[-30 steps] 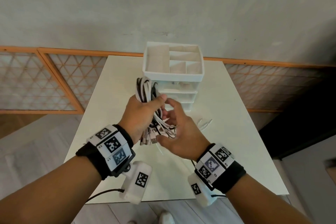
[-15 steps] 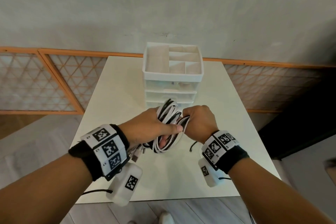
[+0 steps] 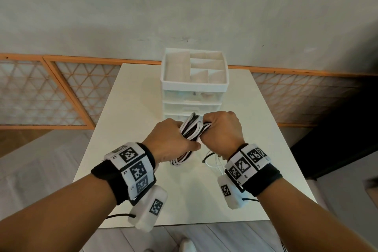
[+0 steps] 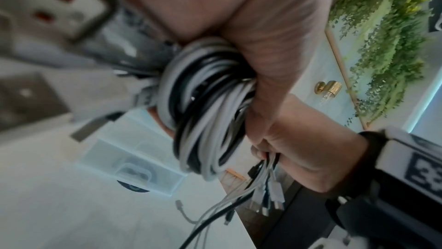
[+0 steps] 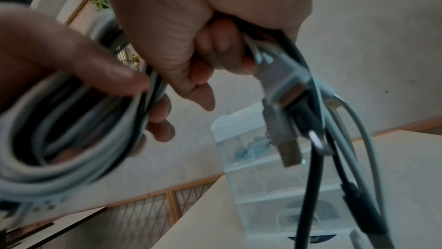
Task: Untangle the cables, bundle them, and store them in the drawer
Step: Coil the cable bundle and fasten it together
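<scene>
A coil of white and black cables (image 3: 192, 131) hangs between both hands above the white table (image 3: 126, 129). My left hand (image 3: 171, 141) grips the coil's left side, fingers curled round the bundle of cables (image 4: 205, 105). My right hand (image 3: 222, 131) grips the right side, a fist closed round the loose cable ends (image 5: 284, 90), whose plugs dangle below. The white drawer unit (image 3: 193, 88) stands just behind the hands with its translucent drawers closed. The coil (image 5: 71, 126) fills the left of the right wrist view.
Loose cable tails (image 3: 212, 162) trail onto the table beneath my right wrist. The drawer unit's top tray (image 3: 194, 67) has several compartments. An orange lattice rail (image 3: 51, 90) runs behind the table; a dark cabinet (image 3: 337, 129) stands at the right.
Both hands lowered the coil from upright beside the drawer unit down to in front of it. The right hand closed into a fist on the cable ends and pulled right.
</scene>
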`<control>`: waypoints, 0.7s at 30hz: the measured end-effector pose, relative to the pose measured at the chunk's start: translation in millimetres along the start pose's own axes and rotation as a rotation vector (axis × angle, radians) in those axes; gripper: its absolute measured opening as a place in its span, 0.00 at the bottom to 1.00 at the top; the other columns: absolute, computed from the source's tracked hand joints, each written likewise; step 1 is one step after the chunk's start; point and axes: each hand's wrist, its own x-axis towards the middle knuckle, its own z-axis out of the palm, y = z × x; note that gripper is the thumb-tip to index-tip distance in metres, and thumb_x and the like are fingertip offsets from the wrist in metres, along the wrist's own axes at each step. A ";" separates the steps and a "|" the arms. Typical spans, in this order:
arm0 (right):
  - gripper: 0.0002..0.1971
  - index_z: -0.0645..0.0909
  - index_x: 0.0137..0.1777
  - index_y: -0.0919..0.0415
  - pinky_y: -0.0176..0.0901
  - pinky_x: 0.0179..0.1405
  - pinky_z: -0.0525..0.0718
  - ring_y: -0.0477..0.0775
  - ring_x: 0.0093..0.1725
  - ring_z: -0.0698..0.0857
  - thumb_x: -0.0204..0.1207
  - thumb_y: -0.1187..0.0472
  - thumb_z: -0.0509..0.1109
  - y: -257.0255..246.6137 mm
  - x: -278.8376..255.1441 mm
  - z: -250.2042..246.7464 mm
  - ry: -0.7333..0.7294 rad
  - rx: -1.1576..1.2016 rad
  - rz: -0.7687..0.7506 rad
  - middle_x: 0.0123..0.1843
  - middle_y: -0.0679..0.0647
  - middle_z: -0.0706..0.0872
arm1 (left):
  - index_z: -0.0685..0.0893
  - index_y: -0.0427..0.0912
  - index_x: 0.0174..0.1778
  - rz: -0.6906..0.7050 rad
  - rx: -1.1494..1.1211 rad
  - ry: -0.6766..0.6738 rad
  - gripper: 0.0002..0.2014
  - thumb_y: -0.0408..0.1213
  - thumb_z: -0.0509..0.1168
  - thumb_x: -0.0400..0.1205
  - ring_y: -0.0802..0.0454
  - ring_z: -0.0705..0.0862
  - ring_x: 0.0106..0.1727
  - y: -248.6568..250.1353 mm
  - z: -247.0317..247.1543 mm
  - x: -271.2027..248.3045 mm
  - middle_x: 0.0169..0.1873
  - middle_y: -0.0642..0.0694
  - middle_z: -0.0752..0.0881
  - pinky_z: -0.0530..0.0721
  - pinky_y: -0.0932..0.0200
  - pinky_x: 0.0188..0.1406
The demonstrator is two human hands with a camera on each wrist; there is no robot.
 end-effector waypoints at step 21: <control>0.04 0.85 0.46 0.62 0.44 0.35 0.79 0.48 0.34 0.80 0.80 0.68 0.69 -17.4 -22.8 25.4 0.158 0.476 -0.301 0.35 0.52 0.83 | 0.85 0.35 0.50 0.002 -0.710 0.227 0.41 0.68 0.80 0.56 0.45 0.91 0.37 -10.7 2.1 12.9 0.39 0.37 0.91 0.86 0.54 0.33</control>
